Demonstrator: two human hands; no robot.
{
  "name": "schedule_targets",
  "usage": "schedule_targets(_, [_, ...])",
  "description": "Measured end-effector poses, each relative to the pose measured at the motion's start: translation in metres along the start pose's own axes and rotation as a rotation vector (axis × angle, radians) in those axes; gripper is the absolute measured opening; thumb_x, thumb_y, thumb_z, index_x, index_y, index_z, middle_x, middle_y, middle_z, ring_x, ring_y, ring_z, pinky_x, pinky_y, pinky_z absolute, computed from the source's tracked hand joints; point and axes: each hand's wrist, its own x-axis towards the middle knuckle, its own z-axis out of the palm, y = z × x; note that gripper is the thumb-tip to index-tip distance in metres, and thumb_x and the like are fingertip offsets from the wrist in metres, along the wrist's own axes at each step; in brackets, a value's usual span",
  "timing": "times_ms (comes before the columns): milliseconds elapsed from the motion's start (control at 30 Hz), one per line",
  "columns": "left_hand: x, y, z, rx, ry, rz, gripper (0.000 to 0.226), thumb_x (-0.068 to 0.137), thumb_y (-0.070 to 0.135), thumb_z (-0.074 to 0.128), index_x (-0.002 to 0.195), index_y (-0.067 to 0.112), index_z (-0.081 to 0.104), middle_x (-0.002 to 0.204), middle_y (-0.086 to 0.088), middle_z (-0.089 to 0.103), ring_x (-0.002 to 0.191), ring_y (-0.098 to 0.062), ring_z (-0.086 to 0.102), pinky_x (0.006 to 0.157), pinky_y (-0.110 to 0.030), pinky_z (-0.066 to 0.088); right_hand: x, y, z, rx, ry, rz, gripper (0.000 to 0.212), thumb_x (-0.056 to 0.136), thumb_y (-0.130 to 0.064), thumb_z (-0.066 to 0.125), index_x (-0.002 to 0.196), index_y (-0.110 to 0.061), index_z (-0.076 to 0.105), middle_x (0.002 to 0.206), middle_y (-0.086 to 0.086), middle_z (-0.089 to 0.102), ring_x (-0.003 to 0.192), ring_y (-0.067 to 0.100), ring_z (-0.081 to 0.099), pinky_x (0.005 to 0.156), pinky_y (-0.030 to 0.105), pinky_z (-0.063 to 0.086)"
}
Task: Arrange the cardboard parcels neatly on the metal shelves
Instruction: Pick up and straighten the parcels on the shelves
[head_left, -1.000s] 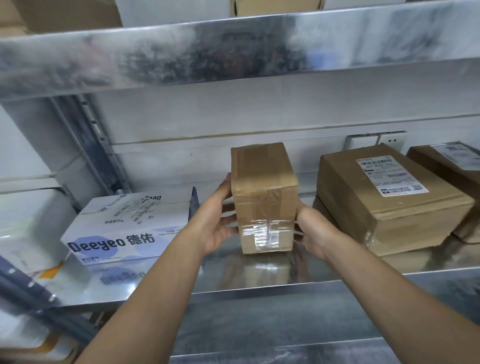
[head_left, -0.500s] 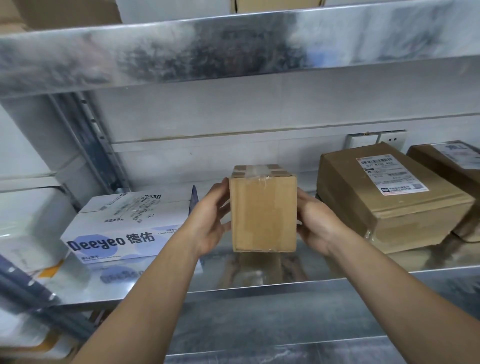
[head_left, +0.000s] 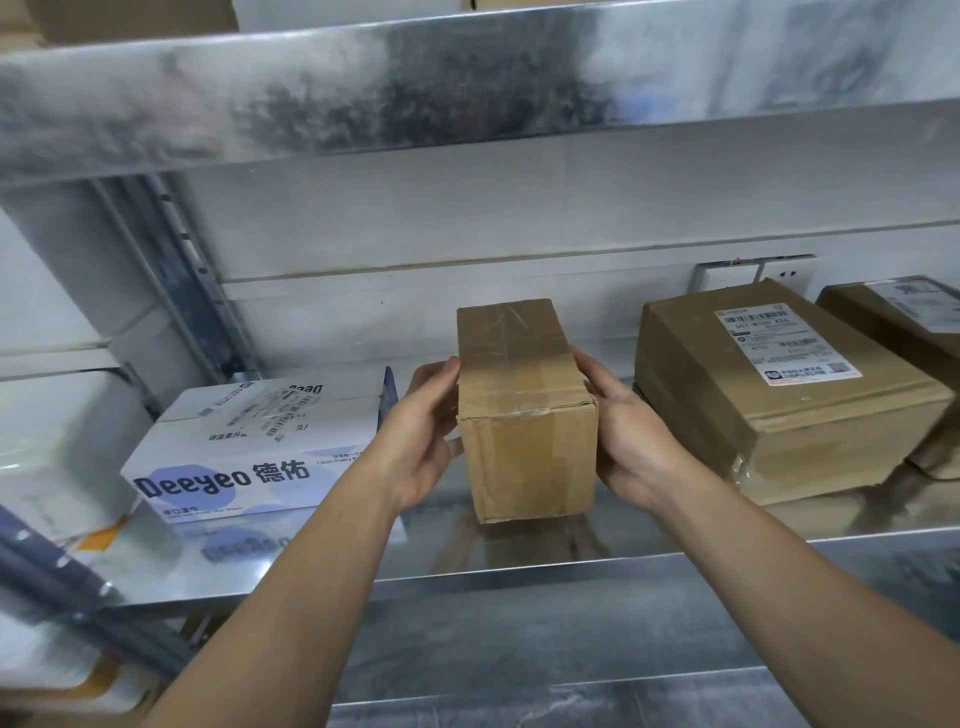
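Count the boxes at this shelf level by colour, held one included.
Brown: 3 (held box, labelled box, edge box)
White: 1 (Deeyeo box)
Total: 4
Whatever lies under the edge box is too cropped to count.

Small parcel (head_left: 524, 410) at middle of metal shelf (head_left: 519, 571), gripped between left hand (head_left: 426, 436) on its left side and right hand (head_left: 628, 441) on its right. Deeyeo wipes box (head_left: 249, 447) on shelf to left. Labelled parcel (head_left: 779, 395) to right, another parcel (head_left: 893, 322) beyond it. Wall socket (head_left: 753, 273) behind labelled parcel. Upper shelf (head_left: 467, 88) overhead.
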Motion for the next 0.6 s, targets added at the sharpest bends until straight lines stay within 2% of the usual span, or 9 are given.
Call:
schedule_targets(100, [0.003,-0.003,-0.004,-0.012,-0.006,-0.015,0.056,0.082,0.047,0.074,0.127,0.017,0.056,0.138,-0.016,0.062,0.139,-0.037,0.047,0.101,-0.041,0.048,-0.001,0.000,0.001,-0.008,-0.009,0.002,0.044,0.108,-0.012,0.048,0.136,-0.043,0.061,0.125,-0.003,0.073,0.120,0.023,0.066,0.112,0.049,0.046])
schedule_targets(200, [0.003,-0.002,-0.006,0.038,-0.011,-0.042,0.085,0.072,0.056,0.078,0.142,0.014,0.053,0.140,-0.014,0.061,0.137,-0.034,0.051,0.113,-0.045,0.041,0.000,0.003,0.000,-0.019,-0.014,0.010,0.045,0.108,-0.011,0.048,0.133,-0.045,0.063,0.123,-0.001,0.074,0.121,0.024,0.066,0.111,0.047,0.047])
schedule_targets(233, [0.003,-0.003,-0.006,0.062,-0.016,-0.048,0.092,0.071,0.058,0.078,0.147,0.016,0.050,0.138,-0.010,0.064,0.135,-0.028,0.055,0.110,-0.044,0.044,0.001,0.003,-0.001,-0.021,-0.004,0.015,0.045,0.107,-0.010,0.048,0.130,-0.045,0.065,0.121,0.001,0.074,0.120,0.025,0.066,0.110,0.046,0.048])
schedule_targets(300, [0.002,-0.002,-0.006,0.123,0.011,-0.045,0.098,0.074,0.056,0.079,0.156,0.019,0.038,0.132,0.000,0.068,0.131,-0.019,0.058,0.091,-0.035,0.050,0.001,0.000,-0.002,-0.016,0.027,0.036,0.045,0.106,-0.007,0.047,0.129,-0.042,0.065,0.111,0.003,0.077,0.110,0.025,0.069,0.100,0.041,0.052])
schedule_targets(367, [0.005,-0.004,-0.009,0.173,0.036,-0.029,0.107,0.073,0.054,0.081,0.160,0.026,0.026,0.129,0.008,0.070,0.126,-0.012,0.060,0.082,-0.032,0.046,0.001,-0.004,-0.003,-0.032,0.035,0.053,0.045,0.106,-0.007,0.044,0.135,-0.038,0.063,0.106,-0.003,0.079,0.102,0.018,0.069,0.088,0.035,0.051])
schedule_targets(400, [0.006,-0.004,-0.009,0.188,0.029,-0.026,0.102,0.075,0.051,0.078,0.160,0.029,0.027,0.125,0.010,0.071,0.116,-0.009,0.064,0.079,-0.031,0.045,0.001,-0.006,-0.003,-0.055,0.033,0.060,0.044,0.107,-0.010,0.043,0.136,-0.037,0.062,0.108,-0.008,0.078,0.104,0.014,0.068,0.087,0.033,0.049])
schedule_targets(467, [0.005,0.000,-0.006,0.212,-0.022,-0.002,0.062,0.092,0.036,0.063,0.151,0.031,0.046,0.109,0.011,0.074,0.094,-0.006,0.065,0.076,-0.028,0.045,0.002,-0.011,-0.003,-0.062,0.034,0.076,0.040,0.109,-0.016,0.043,0.135,-0.039,0.064,0.115,-0.014,0.076,0.115,0.013,0.065,0.087,0.035,0.050])
schedule_targets(500, [0.005,0.003,-0.004,0.204,-0.038,0.001,0.048,0.097,0.027,0.055,0.144,0.032,0.053,0.103,0.009,0.073,0.091,-0.008,0.065,0.076,-0.028,0.045,0.003,-0.014,-0.004,-0.034,0.038,0.082,0.038,0.109,-0.017,0.044,0.132,-0.038,0.066,0.118,-0.014,0.075,0.118,0.015,0.064,0.084,0.035,0.052])
schedule_targets(600, [0.001,0.009,0.002,0.145,-0.045,0.040,0.046,0.097,0.009,0.043,0.132,0.035,0.060,0.092,0.004,0.073,0.084,-0.011,0.065,0.076,-0.028,0.048,0.001,-0.022,-0.006,0.064,0.039,0.078,0.034,0.109,-0.016,0.045,0.122,-0.032,0.072,0.116,-0.008,0.076,0.113,0.019,0.066,0.072,0.036,0.053])
